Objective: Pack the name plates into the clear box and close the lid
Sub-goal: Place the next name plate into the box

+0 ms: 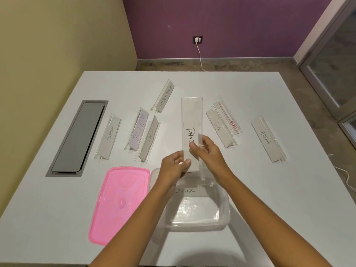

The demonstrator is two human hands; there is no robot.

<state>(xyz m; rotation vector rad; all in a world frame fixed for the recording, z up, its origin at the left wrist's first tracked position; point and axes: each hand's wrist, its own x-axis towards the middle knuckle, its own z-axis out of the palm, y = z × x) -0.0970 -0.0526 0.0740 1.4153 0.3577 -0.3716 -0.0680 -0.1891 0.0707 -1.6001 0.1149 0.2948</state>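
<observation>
White table (240, 93) in a room with yellow and purple walls, seen from the head camera. Both hands hold one clear acrylic name plate (191, 120), its handwritten label partly covered; it extends away from the grip, above the far edge of the clear box (223, 212). Left hand (174, 166) pinches the plate's near end, thumb on top; right hand (206, 149) closes its fingers over the plate's right edge. Directly below the grip, the box already holds a plate marked ZEBRA (185, 191). Left of the grip lies the pink lid (119, 201), off the box. To pack well, turn the plate crosswise and lay it flat beside ZEBRA. Seven plates appear unpacked; one behind DOG (218, 125) is unreadable
</observation>
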